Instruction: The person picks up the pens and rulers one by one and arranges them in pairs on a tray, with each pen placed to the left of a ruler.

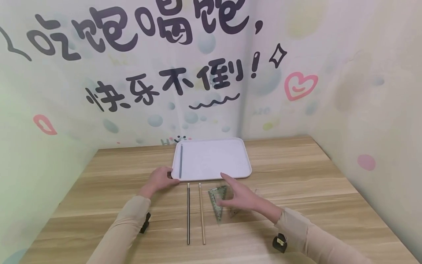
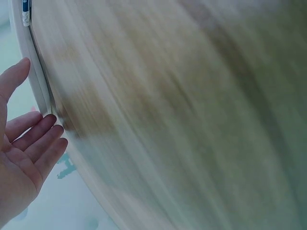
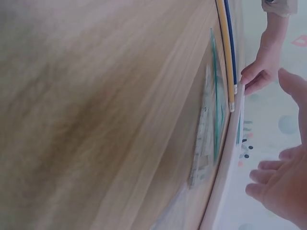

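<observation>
A white tray lies flat at the back of the table, with a blue-grey pencil along its left side. My left hand is at its front left corner. In the left wrist view the left hand has fairly straight fingers by the rim, thumb apart. My right hand hovers over a greenish set square, fingers spread and holding nothing. A clear set square is partly hidden beneath it. In front of the tray lie a dark pencil and a gold-yellow pencil.
The wood-grain table ends at a lettered wall cloth behind the tray. A clear ruler-like edge beside the green set square shows in the right wrist view. Black wrist gear hangs under the right sleeve.
</observation>
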Action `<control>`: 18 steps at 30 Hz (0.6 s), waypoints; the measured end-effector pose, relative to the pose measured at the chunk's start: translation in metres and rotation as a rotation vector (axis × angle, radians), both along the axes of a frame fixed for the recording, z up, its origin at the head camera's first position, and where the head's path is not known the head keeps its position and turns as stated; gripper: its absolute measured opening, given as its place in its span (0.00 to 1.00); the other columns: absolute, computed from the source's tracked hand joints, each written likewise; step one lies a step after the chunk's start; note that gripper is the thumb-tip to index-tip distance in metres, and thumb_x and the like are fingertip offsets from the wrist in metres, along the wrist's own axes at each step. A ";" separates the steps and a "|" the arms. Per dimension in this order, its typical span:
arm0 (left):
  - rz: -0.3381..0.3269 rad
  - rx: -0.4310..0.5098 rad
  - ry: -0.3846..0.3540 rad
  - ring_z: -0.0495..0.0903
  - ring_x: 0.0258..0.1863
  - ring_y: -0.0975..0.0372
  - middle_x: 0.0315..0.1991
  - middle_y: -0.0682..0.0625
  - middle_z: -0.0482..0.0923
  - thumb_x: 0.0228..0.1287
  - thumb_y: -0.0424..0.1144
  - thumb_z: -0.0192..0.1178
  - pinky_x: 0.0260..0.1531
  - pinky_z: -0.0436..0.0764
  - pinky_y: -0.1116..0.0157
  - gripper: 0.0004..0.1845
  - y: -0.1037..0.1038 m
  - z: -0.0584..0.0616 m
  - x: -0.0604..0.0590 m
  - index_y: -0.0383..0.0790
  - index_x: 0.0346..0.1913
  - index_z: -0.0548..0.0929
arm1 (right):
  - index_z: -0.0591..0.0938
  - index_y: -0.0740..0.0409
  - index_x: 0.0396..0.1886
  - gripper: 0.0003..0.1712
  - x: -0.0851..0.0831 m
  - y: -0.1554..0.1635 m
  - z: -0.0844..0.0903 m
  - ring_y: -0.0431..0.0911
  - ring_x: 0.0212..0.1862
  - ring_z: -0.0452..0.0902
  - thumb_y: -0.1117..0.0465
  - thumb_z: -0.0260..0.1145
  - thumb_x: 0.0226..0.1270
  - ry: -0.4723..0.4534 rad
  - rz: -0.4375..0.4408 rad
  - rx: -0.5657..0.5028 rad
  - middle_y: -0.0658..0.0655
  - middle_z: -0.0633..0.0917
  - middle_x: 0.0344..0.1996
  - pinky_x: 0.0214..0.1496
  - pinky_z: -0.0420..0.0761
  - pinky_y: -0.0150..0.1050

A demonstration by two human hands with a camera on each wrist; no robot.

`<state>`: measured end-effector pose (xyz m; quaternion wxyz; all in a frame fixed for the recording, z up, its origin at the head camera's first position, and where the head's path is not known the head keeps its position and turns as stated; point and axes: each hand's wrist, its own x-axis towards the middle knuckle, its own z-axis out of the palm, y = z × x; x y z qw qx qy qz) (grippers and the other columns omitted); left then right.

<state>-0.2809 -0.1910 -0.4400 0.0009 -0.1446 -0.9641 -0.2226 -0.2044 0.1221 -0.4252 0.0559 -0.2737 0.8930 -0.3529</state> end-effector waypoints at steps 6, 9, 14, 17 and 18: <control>0.003 -0.002 -0.001 0.63 0.22 0.62 0.18 0.52 0.65 0.46 0.46 0.68 0.24 0.63 0.65 0.17 0.000 0.000 0.000 0.41 0.20 0.71 | 0.52 0.60 0.69 0.54 -0.008 0.004 -0.007 0.52 0.67 0.52 0.50 0.71 0.48 -0.025 0.053 -0.010 0.60 0.57 0.67 0.65 0.55 0.48; 0.005 0.003 -0.011 0.64 0.22 0.62 0.18 0.51 0.65 0.46 0.46 0.68 0.24 0.63 0.65 0.17 0.000 -0.001 0.001 0.41 0.20 0.71 | 0.53 0.59 0.69 0.53 -0.012 0.006 -0.012 0.52 0.67 0.52 0.50 0.72 0.47 -0.027 0.054 -0.014 0.60 0.58 0.67 0.64 0.55 0.48; 0.010 0.015 -0.023 0.64 0.21 0.62 0.18 0.51 0.65 0.47 0.45 0.68 0.24 0.63 0.65 0.17 0.001 0.000 0.002 0.41 0.20 0.71 | 0.57 0.60 0.67 0.52 -0.015 0.007 -0.017 0.53 0.66 0.55 0.50 0.73 0.46 -0.023 0.062 -0.043 0.60 0.62 0.65 0.64 0.57 0.49; 0.013 0.024 -0.027 0.64 0.21 0.62 0.18 0.51 0.65 0.47 0.45 0.68 0.24 0.63 0.65 0.16 0.001 0.000 0.002 0.40 0.20 0.71 | 0.58 0.62 0.66 0.51 -0.018 0.006 -0.020 0.54 0.65 0.57 0.49 0.73 0.45 -0.009 0.077 -0.058 0.61 0.64 0.64 0.63 0.58 0.50; 0.013 0.025 -0.028 0.64 0.21 0.62 0.18 0.51 0.65 0.47 0.45 0.68 0.24 0.64 0.65 0.16 0.001 0.001 0.002 0.40 0.20 0.71 | 0.59 0.62 0.66 0.51 -0.018 0.006 -0.020 0.54 0.65 0.57 0.49 0.73 0.45 -0.005 0.080 -0.059 0.61 0.64 0.63 0.63 0.58 0.50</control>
